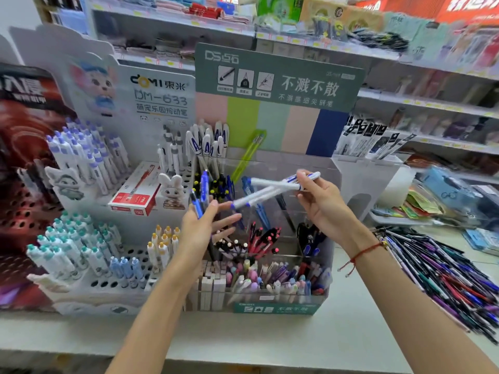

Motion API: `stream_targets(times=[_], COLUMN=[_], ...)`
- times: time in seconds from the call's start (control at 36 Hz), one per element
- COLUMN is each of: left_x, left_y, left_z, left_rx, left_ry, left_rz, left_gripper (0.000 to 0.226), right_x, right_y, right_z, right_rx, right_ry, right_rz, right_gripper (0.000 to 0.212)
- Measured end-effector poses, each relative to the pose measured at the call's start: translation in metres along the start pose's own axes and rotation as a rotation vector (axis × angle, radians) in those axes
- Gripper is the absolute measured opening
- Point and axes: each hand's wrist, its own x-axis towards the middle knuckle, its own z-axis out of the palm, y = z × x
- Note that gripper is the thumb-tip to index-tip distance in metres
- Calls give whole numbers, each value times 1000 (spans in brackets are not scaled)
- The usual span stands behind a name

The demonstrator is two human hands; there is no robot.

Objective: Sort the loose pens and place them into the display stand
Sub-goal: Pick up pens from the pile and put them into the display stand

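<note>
Your right hand (pixel 318 201) pinches two white pens (pixel 270 188); your left hand (pixel 201 228) apparently clasps blue pens (pixel 201 195). Either loose bundle could slip into the wrong compartment of the display stand (pixel 333 238).

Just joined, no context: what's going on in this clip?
A person is sorting pens at a shop counter. The right hand pinches two white pens with blue trim above the clear display stand. The left hand holds a couple of blue pens upright. A big pile of loose pens lies on the counter to the right, unsorted. The stand's compartments already hold many pens.
</note>
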Motion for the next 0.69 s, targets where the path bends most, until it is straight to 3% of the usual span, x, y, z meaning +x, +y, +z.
stream_targets(times=[0.08, 0.19, 0.42, 0.58, 0.69], left_x=[2, 9, 7, 10, 10], left_y=[6, 9, 18, 24, 29], left_z=[-8, -19, -36, -48, -54], left_rx=[-66, -28, 65, 92, 95], left_ry=[38, 76, 106, 98, 90], left_rz=[55, 76, 81, 77, 80], left_gripper=[13, 19, 12, 12, 15], right_x=[18, 49, 87, 86, 87], right_y=[-9, -16, -22, -21, -15], right_z=[20, 61, 91, 108, 120], right_rx=[240, 188, -447, -845, -1002], right_ry=[81, 89, 169, -29, -127], right_rz=[-68, -165, -614, -898, -974], right_gripper=[12, 12, 7, 9, 13])
